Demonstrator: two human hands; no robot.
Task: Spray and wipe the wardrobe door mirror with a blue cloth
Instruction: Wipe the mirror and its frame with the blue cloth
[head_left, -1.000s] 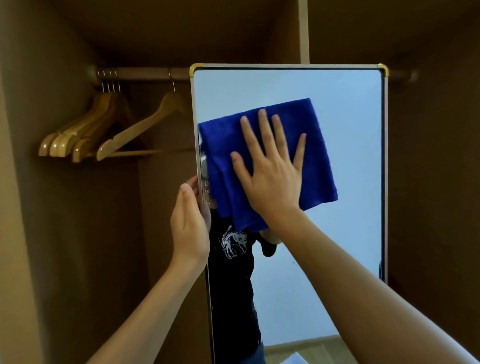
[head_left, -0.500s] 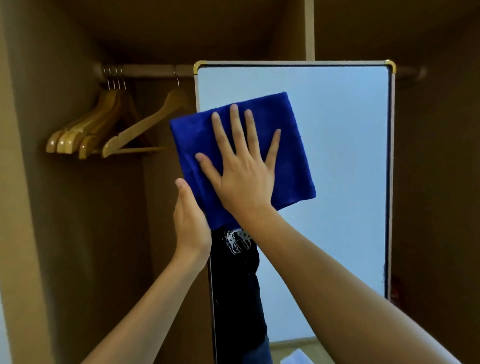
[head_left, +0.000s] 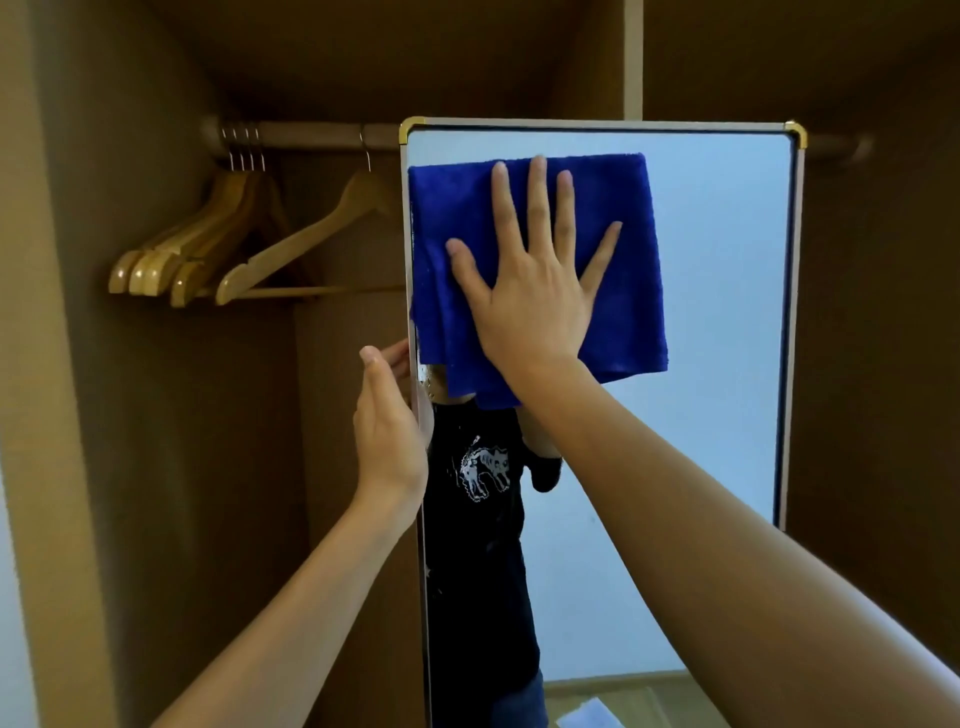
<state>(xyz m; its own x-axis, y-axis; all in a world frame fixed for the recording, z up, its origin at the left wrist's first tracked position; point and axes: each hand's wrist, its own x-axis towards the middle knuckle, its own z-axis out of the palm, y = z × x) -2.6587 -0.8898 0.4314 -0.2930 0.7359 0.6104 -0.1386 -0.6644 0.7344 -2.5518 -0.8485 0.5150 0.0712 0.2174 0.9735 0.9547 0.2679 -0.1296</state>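
- Since half a second ago the blue cloth (head_left: 540, 270) has slid back onto the glass: it overhung the frame's left edge then, and now its left border lies just inside that edge, higher up, with its top hem near the upper frame.
- Right hand (head_left: 535, 291) lies flat on the cloth with fingers spread and straight, pressing it against the mirror (head_left: 717, 322); nothing is pinched or curled round.
- Left hand (head_left: 389, 441) sits lower and to the left of the right one, at the mirror's left edge, palm against the frame. Its fingers look mostly straight and seem to steady the door, though how far they wrap behind the edge is hidden, so I cannot tell whether it grips.
- Mirror's long axis runs up and down; most unwiped glass lies to the right of the pressing hand and below it, toward the person's forearm.
- Right hand is the one on the cloth, so my judgement is that the next stroke goes rightward or downward along that axis, while the left braces.
- Droplets or smears seem to show on the glass just under the cloth's lower left corner.
- Wooden hangers (head_left: 249, 254) hang on a rail well to the left of both hands.
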